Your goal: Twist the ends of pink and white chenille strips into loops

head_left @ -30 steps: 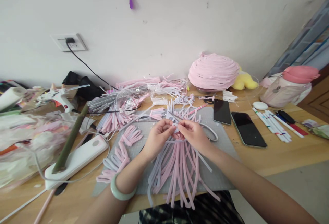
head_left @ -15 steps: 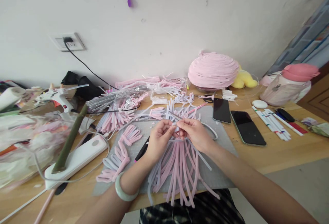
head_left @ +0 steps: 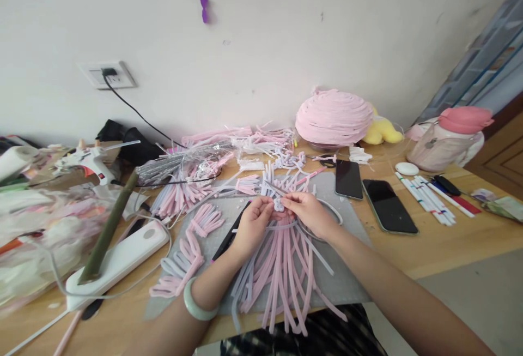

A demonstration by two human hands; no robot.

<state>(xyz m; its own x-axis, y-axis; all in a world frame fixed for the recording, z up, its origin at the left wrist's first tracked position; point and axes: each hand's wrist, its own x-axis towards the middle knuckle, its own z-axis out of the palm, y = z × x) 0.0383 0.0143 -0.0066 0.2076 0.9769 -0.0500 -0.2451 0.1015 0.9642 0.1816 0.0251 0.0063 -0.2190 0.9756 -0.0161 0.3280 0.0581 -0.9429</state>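
Observation:
My left hand and my right hand meet over the grey mat. Between their pinched fingertips is a small, pale blue, looped piece of fuzzy stem. Thumb and forefinger of each hand close on it from either side. A grey, thin, pointed thing shows just above the fingers; its kind is unclear. Below the hands, long pink pipe cleaners fan out towards me over the mat's front edge. Folded pink and pale blue pipe cleaners lie left of my left hand.
On the left stand a glue gun, a white power strip and plastic bags. Two phones, several markers and a bottle are on the right. A big pink coil sits by the wall.
My fingers have shifted slightly on the small blue piece, which now shows more of its looped shape. The whole view has tilted and shifted slightly.

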